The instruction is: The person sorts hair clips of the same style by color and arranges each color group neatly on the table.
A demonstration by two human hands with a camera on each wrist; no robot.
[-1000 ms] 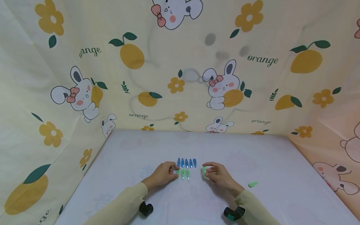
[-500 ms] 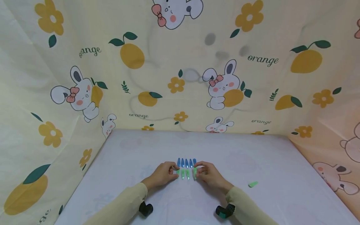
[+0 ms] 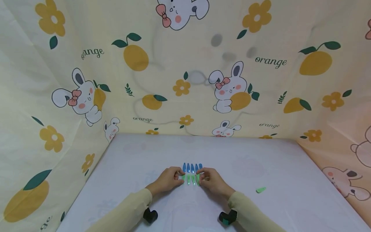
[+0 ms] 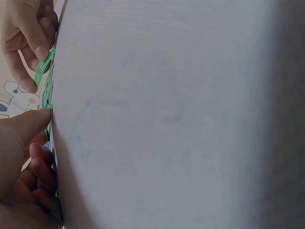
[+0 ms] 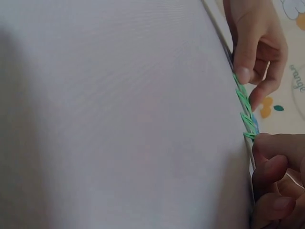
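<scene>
Several blue snap hair clips (image 3: 192,168) lie side by side on the white table. Below them runs a row of green snap hair clips (image 3: 188,179). My left hand (image 3: 166,179) holds the leftmost green clip (image 3: 183,177) between thumb and finger, at its ends. At the row's right end, my right hand (image 3: 214,182) pinches another green clip (image 3: 198,179), close beside its neighbour. In the left wrist view this green clip (image 4: 42,71) tilts between the right thumb and finger. The right fingers partly cover the rightmost blue clip (image 3: 200,166).
One loose green hair clip (image 3: 261,190) lies farther right on the white table (image 3: 139,154). A cloth printed with rabbits and oranges (image 3: 185,64) hangs behind and at both sides. A black camera mount (image 3: 228,217) sits at the right wrist.
My right hand has moved left with its green hair clip, from apart on the right to beside the green row. The left hand has stayed in place.
</scene>
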